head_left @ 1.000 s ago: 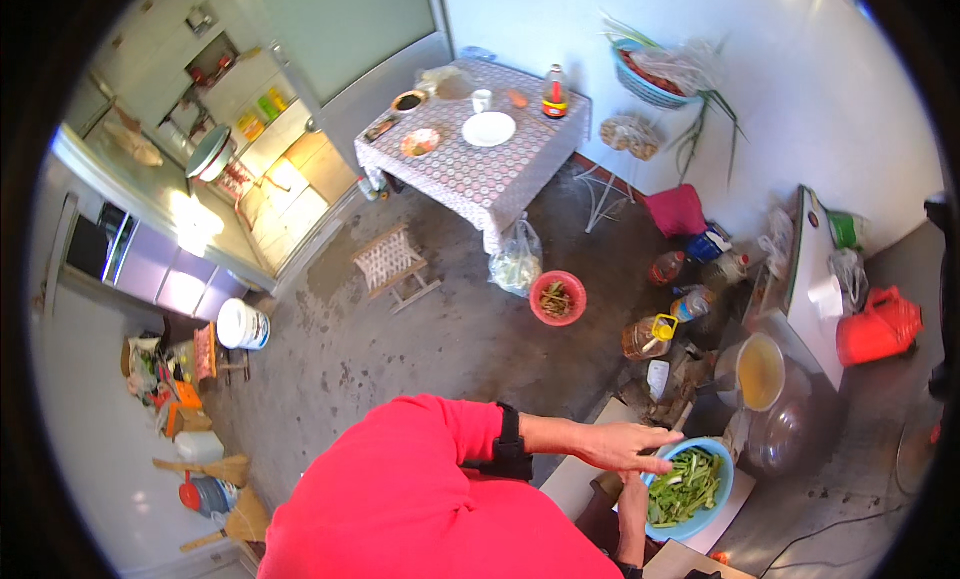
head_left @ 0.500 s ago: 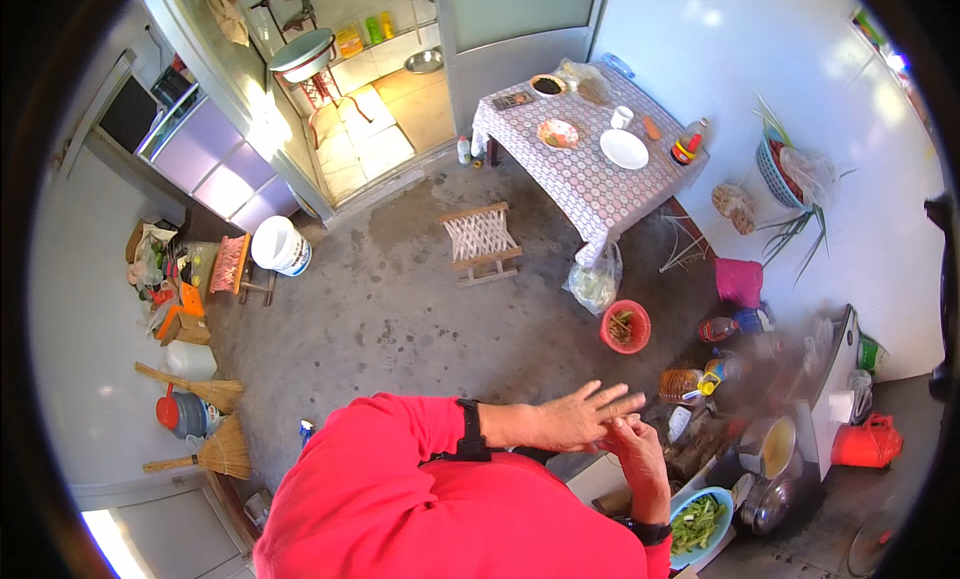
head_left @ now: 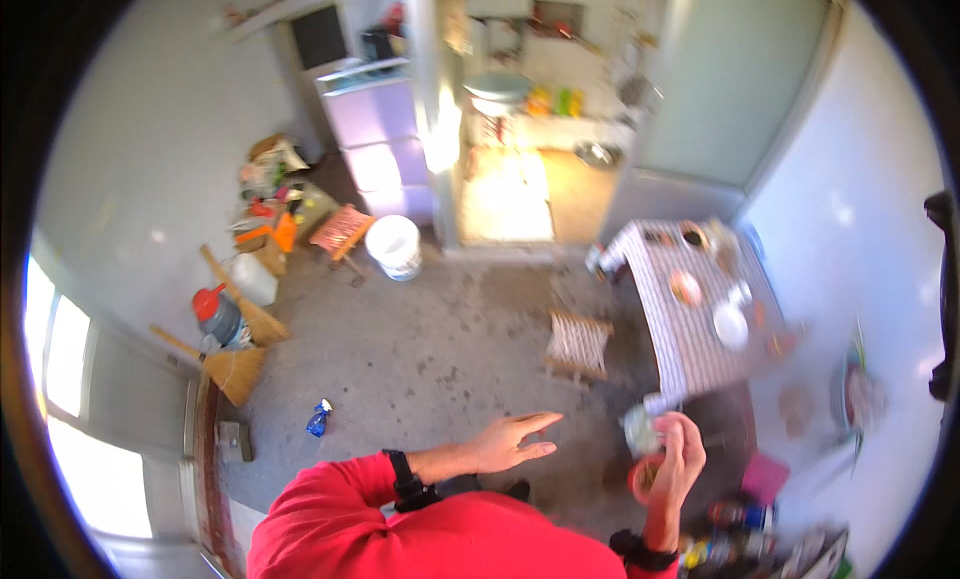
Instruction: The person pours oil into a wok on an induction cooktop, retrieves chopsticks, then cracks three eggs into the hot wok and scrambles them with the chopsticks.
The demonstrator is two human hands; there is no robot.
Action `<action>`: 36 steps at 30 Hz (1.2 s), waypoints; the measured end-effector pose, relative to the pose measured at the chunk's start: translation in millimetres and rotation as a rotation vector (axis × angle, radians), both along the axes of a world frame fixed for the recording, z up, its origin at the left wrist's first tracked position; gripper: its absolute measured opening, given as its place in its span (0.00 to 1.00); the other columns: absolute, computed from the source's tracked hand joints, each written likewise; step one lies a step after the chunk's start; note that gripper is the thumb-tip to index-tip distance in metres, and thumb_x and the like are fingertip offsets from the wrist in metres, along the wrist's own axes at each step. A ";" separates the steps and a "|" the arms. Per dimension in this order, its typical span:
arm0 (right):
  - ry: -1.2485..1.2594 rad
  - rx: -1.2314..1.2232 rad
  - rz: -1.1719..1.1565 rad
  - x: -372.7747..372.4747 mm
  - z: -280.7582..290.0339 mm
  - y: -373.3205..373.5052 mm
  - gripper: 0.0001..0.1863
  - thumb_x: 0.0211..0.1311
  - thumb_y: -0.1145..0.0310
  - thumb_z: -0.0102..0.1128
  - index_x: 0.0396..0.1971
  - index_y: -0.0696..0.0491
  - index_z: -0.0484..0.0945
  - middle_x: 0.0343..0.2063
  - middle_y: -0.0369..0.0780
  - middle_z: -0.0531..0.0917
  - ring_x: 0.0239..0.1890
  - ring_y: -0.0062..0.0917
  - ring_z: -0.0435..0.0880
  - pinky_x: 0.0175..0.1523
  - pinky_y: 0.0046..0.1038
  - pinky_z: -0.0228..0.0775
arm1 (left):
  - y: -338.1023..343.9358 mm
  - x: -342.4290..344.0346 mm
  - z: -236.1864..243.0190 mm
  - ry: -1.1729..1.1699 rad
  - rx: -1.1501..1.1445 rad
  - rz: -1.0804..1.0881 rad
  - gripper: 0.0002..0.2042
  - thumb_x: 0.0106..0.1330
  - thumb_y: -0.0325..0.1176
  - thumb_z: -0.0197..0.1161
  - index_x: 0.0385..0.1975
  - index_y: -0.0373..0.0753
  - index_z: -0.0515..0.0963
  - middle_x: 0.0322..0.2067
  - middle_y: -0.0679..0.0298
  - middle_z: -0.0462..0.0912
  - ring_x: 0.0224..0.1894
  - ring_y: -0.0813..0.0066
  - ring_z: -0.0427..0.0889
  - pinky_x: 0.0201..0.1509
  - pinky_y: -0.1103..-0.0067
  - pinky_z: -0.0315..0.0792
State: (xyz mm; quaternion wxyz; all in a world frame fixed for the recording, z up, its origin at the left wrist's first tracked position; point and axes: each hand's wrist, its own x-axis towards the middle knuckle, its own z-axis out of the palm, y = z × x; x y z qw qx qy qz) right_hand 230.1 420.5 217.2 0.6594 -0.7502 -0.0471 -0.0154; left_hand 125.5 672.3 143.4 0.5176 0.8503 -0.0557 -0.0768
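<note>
My left hand point(head_left: 512, 444) is held out over the floor, thumb and fingers apart, with nothing in it. My right hand point(head_left: 682, 459) is raised farther right, its fingers loosely bent and a little blurred; I see nothing in them. Behind and below it, partly covered, stands a red plastic bucket point(head_left: 637, 477). A pale plastic bag point(head_left: 638, 431) sits beside the bucket, at the table's near corner. My hands are well apart, and neither visibly touches an object.
Ahead stands a low woven folding stool point(head_left: 579, 345). The cloth-covered table point(head_left: 672, 351) with dishes is to the right. At left are a white bucket point(head_left: 394, 247), brooms point(head_left: 238, 375) and a blue packet point(head_left: 318, 418) on the floor. Bottles point(head_left: 735, 515) crowd the lower right.
My hands were together, fingers touching, and have come apart. The view has swung left, so the bowl of green vegetables and the pots at lower right are out of sight.
</note>
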 end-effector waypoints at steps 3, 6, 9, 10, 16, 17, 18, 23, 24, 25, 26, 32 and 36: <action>-0.654 -0.062 0.073 3.9 -4.3 76.2 0.21 0.70 0.62 0.52 0.55 0.62 0.70 0.55 0.46 0.77 0.55 0.36 0.77 0.60 0.31 0.67 | 26.5 -4.7 8.3 0.296 -0.737 0.235 0.39 0.72 0.65 0.42 0.75 0.45 0.47 0.71 0.52 0.59 0.67 0.61 0.68 0.67 0.67 0.65; -0.791 -0.423 0.854 -0.3 -39.3 157.4 0.33 0.71 0.48 0.49 0.62 0.61 0.63 0.59 0.54 0.73 0.61 0.50 0.72 0.62 0.43 0.67 | 59.5 -6.7 25.6 0.341 -1.123 0.230 0.43 0.70 0.70 0.33 0.76 0.46 0.36 0.73 0.51 0.53 0.70 0.58 0.63 0.68 0.66 0.63; -0.066 -0.939 1.175 -0.7 -84.3 224.5 0.42 0.70 0.37 0.39 0.68 0.59 0.57 0.63 0.56 0.69 0.65 0.50 0.68 0.62 0.43 0.67 | 126.2 -34.0 44.6 0.233 -0.863 0.387 0.42 0.73 0.64 0.41 0.76 0.42 0.39 0.73 0.50 0.51 0.72 0.56 0.59 0.71 0.66 0.59; 0.082 -1.066 1.231 2.2 -94.4 245.7 0.44 0.69 0.34 0.36 0.70 0.57 0.54 0.64 0.55 0.67 0.66 0.48 0.68 0.63 0.42 0.68 | 150.7 -48.7 47.5 0.106 -0.705 0.432 0.41 0.73 0.62 0.44 0.76 0.41 0.40 0.74 0.50 0.50 0.73 0.56 0.58 0.72 0.65 0.58; 1.008 0.281 1.262 -24.8 -67.7 391.5 0.52 0.64 0.24 0.28 0.74 0.53 0.46 0.66 0.46 0.67 0.62 0.41 0.74 0.60 0.43 0.72 | 257.3 -86.1 26.7 -0.341 0.490 0.313 0.41 0.65 0.49 0.64 0.74 0.45 0.51 0.75 0.50 0.43 0.75 0.48 0.49 0.71 0.46 0.52; 1.103 0.463 1.361 -23.6 -51.6 411.5 0.51 0.65 0.25 0.30 0.75 0.52 0.45 0.66 0.45 0.68 0.61 0.40 0.75 0.58 0.40 0.74 | 272.7 -92.1 20.7 -0.308 0.604 0.325 0.41 0.64 0.49 0.65 0.73 0.45 0.52 0.75 0.51 0.43 0.75 0.48 0.49 0.70 0.44 0.53; 0.936 0.328 1.363 -24.4 -38.6 431.2 0.47 0.68 0.30 0.35 0.74 0.53 0.49 0.66 0.46 0.67 0.58 0.36 0.77 0.56 0.38 0.75 | 293.4 -99.6 13.9 -0.274 0.724 0.334 0.41 0.63 0.50 0.66 0.73 0.46 0.53 0.75 0.51 0.43 0.75 0.48 0.49 0.69 0.42 0.53; 0.267 -0.198 1.337 -9.3 10.9 493.5 0.29 0.75 0.52 0.49 0.66 0.55 0.67 0.57 0.46 0.77 0.55 0.31 0.80 0.54 0.31 0.76 | 383.1 -139.1 -16.0 -0.159 0.507 0.738 0.38 0.60 0.44 0.69 0.67 0.36 0.61 0.69 0.44 0.58 0.67 0.42 0.64 0.67 0.54 0.63; 0.120 -0.293 1.304 -8.4 20.8 507.4 0.27 0.74 0.55 0.52 0.65 0.55 0.69 0.55 0.45 0.80 0.53 0.30 0.81 0.53 0.30 0.76 | 399.4 -145.5 -20.2 -0.229 0.563 0.785 0.36 0.59 0.41 0.70 0.65 0.32 0.63 0.63 0.41 0.68 0.59 0.41 0.73 0.61 0.62 0.70; -0.005 -0.424 1.254 -7.3 33.5 524.2 0.24 0.73 0.59 0.56 0.63 0.55 0.72 0.52 0.45 0.82 0.52 0.30 0.82 0.52 0.28 0.76 | 413.8 -147.2 -23.4 -0.223 0.529 0.806 0.35 0.60 0.41 0.70 0.64 0.32 0.64 0.62 0.42 0.69 0.58 0.42 0.75 0.59 0.63 0.72; -0.057 -0.348 1.246 -3.4 52.9 536.7 0.22 0.66 0.64 0.64 0.58 0.56 0.77 0.46 0.45 0.85 0.48 0.27 0.83 0.50 0.27 0.76 | 424.4 -149.0 -25.7 -0.201 0.503 0.827 0.34 0.60 0.41 0.70 0.63 0.32 0.65 0.60 0.42 0.71 0.56 0.43 0.76 0.57 0.63 0.74; -0.530 0.492 1.697 12.9 185.0 609.6 0.22 0.59 0.59 0.69 0.52 0.51 0.81 0.33 0.41 0.85 0.31 0.27 0.83 0.37 0.25 0.73 | 490.9 -102.2 -30.3 -0.205 0.508 0.781 0.30 0.61 0.40 0.69 0.60 0.32 0.68 0.58 0.44 0.74 0.53 0.44 0.79 0.52 0.64 0.77; -0.765 1.392 1.607 12.3 192.4 673.9 0.12 0.67 0.60 0.60 0.49 0.32 0.83 0.31 0.43 0.82 0.25 0.28 0.79 0.30 0.26 0.66 | 553.2 -45.5 -26.5 -0.261 0.586 0.742 0.30 0.62 0.39 0.68 0.61 0.33 0.68 0.58 0.44 0.73 0.54 0.45 0.79 0.53 0.64 0.77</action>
